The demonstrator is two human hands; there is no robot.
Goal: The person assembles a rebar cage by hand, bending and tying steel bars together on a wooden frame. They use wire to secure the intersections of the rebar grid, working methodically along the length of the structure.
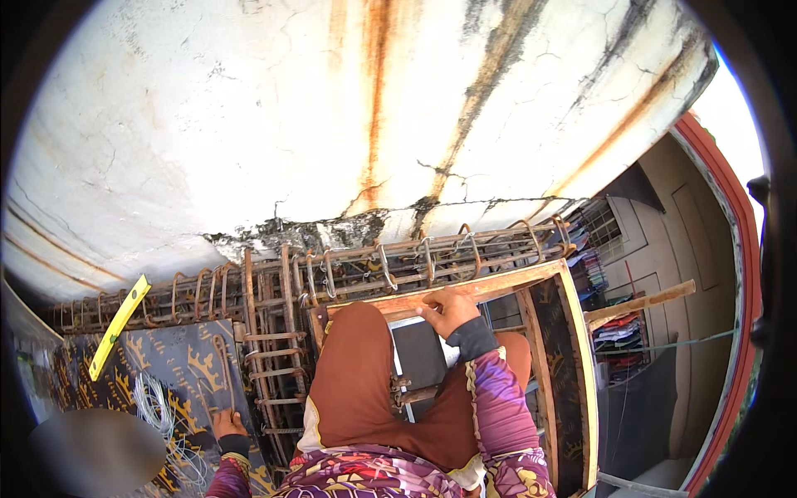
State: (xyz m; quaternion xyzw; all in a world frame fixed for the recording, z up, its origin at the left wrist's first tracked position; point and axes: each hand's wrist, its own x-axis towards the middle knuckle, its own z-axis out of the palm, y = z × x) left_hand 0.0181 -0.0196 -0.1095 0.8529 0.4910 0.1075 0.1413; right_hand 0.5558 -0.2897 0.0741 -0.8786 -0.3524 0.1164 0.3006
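Observation:
Down at the lower left, my left hand (228,423) is closed at the lower end of a thin bent steel rod (221,365), above a dark printed plywood sheet (187,357). My right hand (452,311) lies over the edge of a wooden frame (506,282) in front of me, its thumb on the near side and fingers bent over the top. Loops of tie wire (154,407) lie on the plywood close to my left hand. Between my left hand and my knee stands an upright rusty rebar cage (278,357) with stirrups.
A long horizontal rebar cage (390,266) runs along the foot of a stained, cracked white wall (290,108). A yellow spirit level (119,328) leans at the left. Openings inside the frame show a drop below. Hanging clothes (618,332) and a wooden pole (643,303) are to the right.

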